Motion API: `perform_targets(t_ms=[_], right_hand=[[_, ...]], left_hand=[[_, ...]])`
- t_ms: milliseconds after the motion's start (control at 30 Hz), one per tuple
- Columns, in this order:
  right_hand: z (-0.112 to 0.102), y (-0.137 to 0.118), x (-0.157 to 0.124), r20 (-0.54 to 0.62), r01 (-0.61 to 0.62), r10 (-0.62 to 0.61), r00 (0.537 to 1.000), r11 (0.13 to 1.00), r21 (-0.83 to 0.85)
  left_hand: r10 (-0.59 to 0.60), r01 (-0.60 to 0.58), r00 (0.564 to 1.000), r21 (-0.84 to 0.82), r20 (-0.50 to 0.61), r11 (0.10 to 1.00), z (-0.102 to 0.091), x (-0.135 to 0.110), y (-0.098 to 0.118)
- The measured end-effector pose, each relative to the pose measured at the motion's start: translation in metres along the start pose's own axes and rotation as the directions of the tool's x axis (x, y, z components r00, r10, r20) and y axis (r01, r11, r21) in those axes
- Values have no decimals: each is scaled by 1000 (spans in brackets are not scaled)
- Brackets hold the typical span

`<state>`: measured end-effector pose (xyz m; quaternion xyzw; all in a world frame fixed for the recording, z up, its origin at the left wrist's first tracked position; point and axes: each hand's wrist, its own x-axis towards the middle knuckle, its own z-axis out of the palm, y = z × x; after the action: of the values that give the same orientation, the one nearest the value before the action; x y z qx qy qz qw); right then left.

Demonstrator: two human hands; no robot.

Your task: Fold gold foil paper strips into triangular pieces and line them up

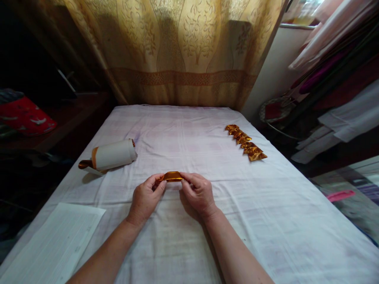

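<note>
Between my two hands, over the middle of the table, is a folded piece of shiny gold foil paper [173, 176]. My left hand [148, 198] pinches its left end between thumb and fingers. At the other end, my right hand [199, 194] grips the foil in the same way. Off to the right lies a row of several folded gold foil pieces [245, 142], set close together on the cloth. A roll of white-backed gold paper [114, 155] rests on the left, with a loose end curling out.
White cloth [183, 134] covers the table. Printed paper sheets [56, 244] lie at the near left. Beyond the far edge hangs a gold curtain [195, 43]. Clothes [352, 110] hang at the right, and a red patterned bag [26, 114] sits on a dark surface at left.
</note>
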<state>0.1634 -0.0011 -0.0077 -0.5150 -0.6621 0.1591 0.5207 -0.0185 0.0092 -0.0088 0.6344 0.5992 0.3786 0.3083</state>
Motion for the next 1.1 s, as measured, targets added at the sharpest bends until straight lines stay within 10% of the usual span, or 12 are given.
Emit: perform_targets(t_ms=[400, 1100], right_hand=[[1, 4, -1, -30, -162, 159, 987, 959, -232], [-1, 3, -2, 18, -86, 92, 996, 974, -208]], left_hand=[[5, -5, 1000, -18, -7, 1000, 0, -1, -2], [89, -88, 996, 235, 7, 968, -4, -3, 10]])
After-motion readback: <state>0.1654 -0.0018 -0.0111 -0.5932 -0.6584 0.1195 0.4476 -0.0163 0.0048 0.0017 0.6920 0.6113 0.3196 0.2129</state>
